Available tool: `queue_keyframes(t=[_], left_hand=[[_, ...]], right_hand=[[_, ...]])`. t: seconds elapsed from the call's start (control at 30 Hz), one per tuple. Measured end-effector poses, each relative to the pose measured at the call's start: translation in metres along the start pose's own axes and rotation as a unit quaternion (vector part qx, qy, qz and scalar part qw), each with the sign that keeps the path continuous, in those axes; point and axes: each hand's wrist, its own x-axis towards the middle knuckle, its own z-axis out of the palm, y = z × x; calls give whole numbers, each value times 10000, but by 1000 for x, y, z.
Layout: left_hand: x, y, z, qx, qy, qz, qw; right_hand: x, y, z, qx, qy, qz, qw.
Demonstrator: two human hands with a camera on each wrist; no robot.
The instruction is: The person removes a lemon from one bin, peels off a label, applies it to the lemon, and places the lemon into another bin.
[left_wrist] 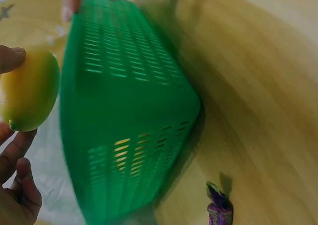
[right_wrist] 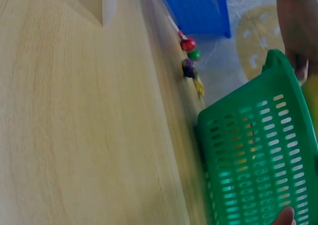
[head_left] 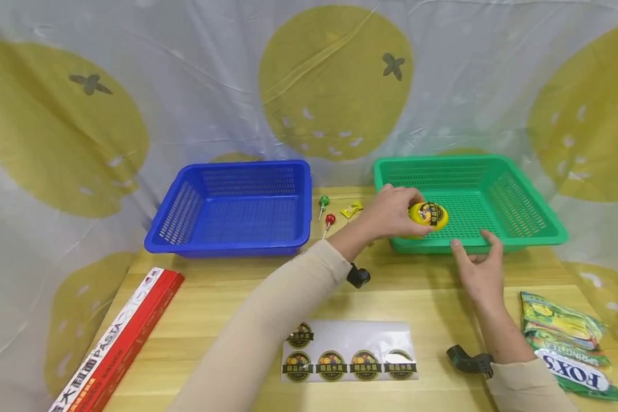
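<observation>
My left hand [head_left: 393,213] grips a yellow mango [head_left: 428,215] above the left part of the green basket [head_left: 538,237]. A round dark fruit label is stuck on the mango's upper side. In the left wrist view, the mango [left_wrist: 31,93] shades to green, its small stem end toward the fingers. My right hand [head_left: 481,274] is at the basket's front rim, thumb and forefinger spread, holding nothing. One fingertip [right_wrist: 284,217] of it shows against the basket wall in the right wrist view. A sheet of round labels [head_left: 350,349] lies on the table nearer me.
A blue basket [head_left: 226,250] stands at the left. Between the baskets lie a green lollipop [head_left: 324,201], a red lollipop [head_left: 330,220], a yellow wrapped candy [head_left: 351,209] and a purple wrapped candy [left_wrist: 218,210]. A red pasta box [head_left: 129,337] lies front left, green candy bags [head_left: 566,343] front right.
</observation>
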Motion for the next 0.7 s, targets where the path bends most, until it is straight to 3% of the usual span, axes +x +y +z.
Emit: queue_keyframes(t=[0.13,0.27,0.47,0.6,0.7], left_hand=[[28,7,13,269,-286,-295,9988],[42,15,26,657,-606,-678,9937],[48,21,44,1087,-854,-1011,9852],[46,19,45,1274,-927,-1251,9796],[41,16,39,1304,-859,-1170,9808]], right_hand=[[-4,1,2,8,-60,-58,10000],[-8,1,2,-50,-23,-59,10000],[-10,0,4,-107,41,11,9999],[-9,-1,7,-87,-38,-12,10000],[-9,-2,7,-51,-68,4,10000]])
